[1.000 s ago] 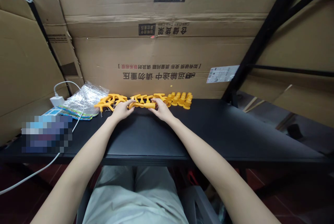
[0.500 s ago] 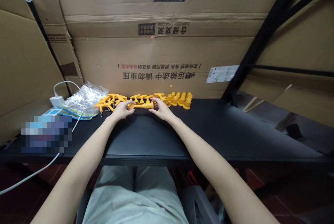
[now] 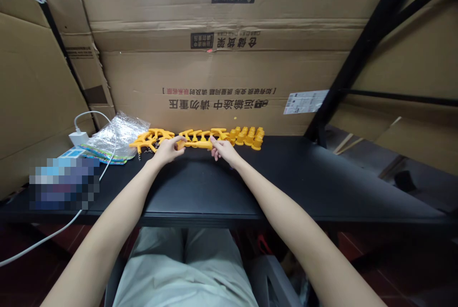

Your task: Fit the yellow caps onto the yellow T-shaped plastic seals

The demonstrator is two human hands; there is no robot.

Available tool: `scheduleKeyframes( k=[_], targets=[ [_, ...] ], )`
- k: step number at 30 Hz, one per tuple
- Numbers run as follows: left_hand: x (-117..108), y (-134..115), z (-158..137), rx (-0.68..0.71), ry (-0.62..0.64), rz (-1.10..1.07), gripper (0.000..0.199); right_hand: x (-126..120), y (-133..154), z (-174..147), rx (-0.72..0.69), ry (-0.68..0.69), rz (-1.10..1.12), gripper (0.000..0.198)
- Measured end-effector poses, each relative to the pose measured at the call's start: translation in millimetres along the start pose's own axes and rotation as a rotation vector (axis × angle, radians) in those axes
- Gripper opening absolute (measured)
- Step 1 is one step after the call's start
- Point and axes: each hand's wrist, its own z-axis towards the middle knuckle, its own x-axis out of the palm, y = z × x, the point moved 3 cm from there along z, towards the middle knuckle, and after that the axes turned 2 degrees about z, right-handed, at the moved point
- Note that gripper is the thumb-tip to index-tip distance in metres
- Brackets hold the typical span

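Note:
A yellow plastic corkscrew (image 3: 200, 145) lies sideways between my hands, just above the black table. My left hand (image 3: 169, 150) is closed around its handle end, with thumb and fingers on either side. At the opposite end, my right hand (image 3: 222, 148) pinches the yellow sleeve, its other fingers curled under. Behind them is a row of yellow corkscrews with T-shaped handles (image 3: 218, 132), partly hidden by my hands. Left of my left hand, several yellow handles with metal spirals (image 3: 143, 142) are heaped together. Several yellow bell-shaped sleeves (image 3: 256, 142) stand in rows beyond my right hand.
Clear plastic wrap (image 3: 121, 133) and a colourful packet lie at the left. A white charger (image 3: 78, 138) has a cable (image 3: 53, 239) running over the table's front edge. A cardboard sheet (image 3: 222, 71) stands behind; black frame bars (image 3: 343, 54) rise at the right.
My right hand has changed its hold: its fingers, earlier spread around the sleeve's end, are now curled in a pinch. My left hand stays nearly in place on the handle.

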Motion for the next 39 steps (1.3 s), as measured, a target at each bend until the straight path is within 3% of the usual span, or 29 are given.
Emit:
scheduleKeyframes(
  k=[3,5,8,13,21,28,34,39],
  targets=[
    [0,-1,0,-0.019,-0.009,-0.026,0.029,-2,2,-1,0.053,0.008,0.037,0.051],
    [0,0,-1,-0.036,-0.007,-0.036,0.029,-5,4,-1,0.009,0.055,0.07,0.039],
    [-1,2,-1,-0.047,-0.016,-0.026,0.029,-8,7,-4,-0.086,0.11,0.104,0.05],
    [-2,-3,-1,-0.013,-0.035,0.021,0.029,-8,14,-9,-0.09,0.153,0.093,0.044],
    [-3,-5,0,0.001,-0.05,0.066,0.028,-5,14,-6,-0.067,0.133,0.095,0.043],
    [-5,-4,0,0.004,-0.043,0.06,0.025,-7,7,0,-0.194,0.142,0.096,0.057],
    [-3,-2,2,0.055,-0.095,0.165,0.033,-4,8,-4,-0.133,0.12,0.103,0.048],
    [0,3,3,0.098,-0.123,0.183,0.034,-2,8,-4,-0.065,0.094,0.094,0.052]
  ],
)
